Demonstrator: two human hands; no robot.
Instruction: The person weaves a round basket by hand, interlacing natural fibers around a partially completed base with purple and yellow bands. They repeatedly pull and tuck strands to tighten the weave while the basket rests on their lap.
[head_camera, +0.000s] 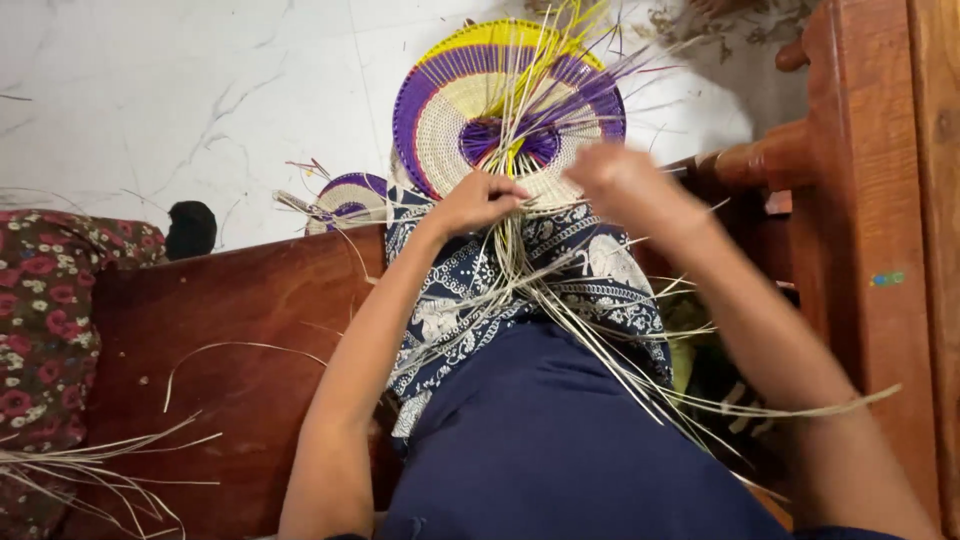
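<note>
Floor (150, 90), pale and marbled, fills the far half of the view; a wooden bench (240, 330) with a reddish seat carries the person, and its armrest post (860, 200) rises at the right edge.

Floral cushion (40, 320) sits at the bench's left end, loose pale strands (80, 465) lying over the seat edge beside it.

Lap is covered by a dark blue garment (560, 440) and a blue-and-white patterned cloth (590, 280), which pads the knees under the work.

Woven disc (500, 110), round, in purple, yellow and cream, rests on the knees at the bench's front edge, tilted toward the face, probably so the centre stays readable. Long unwoven strands (600, 350) trail from its centre back across the lap.

Second, smaller woven piece (350, 200) lies on the floor just beside the knees.

Left hand (480, 200): grip closed on the strand bundle at the disc's lower rim, pinning it steady.

Right hand (625, 180): blurred at the disc's right rim; grip state cannot be told.
</note>
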